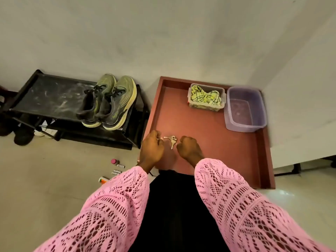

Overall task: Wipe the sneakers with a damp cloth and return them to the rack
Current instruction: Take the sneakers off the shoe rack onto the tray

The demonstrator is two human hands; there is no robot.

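Sneakers (107, 101), a grey and yellow-green pair with pale soles, sit side by side on top of the black metal shoe rack (45, 99), untouched. Both hands hover over the near edge of the reddish-brown tray (209, 142), either side of a small bunch of keys (171, 140). The left hand (151, 149) and right hand (190, 148) have their fingers curled under; whether either pinches anything I cannot tell. Wiping seems not yet begun. Next, I judge, comes reaching for the yellow-green patterned cloth (206, 97) in its clear plastic box (206, 106), beside the purple plastic basin (244, 110).
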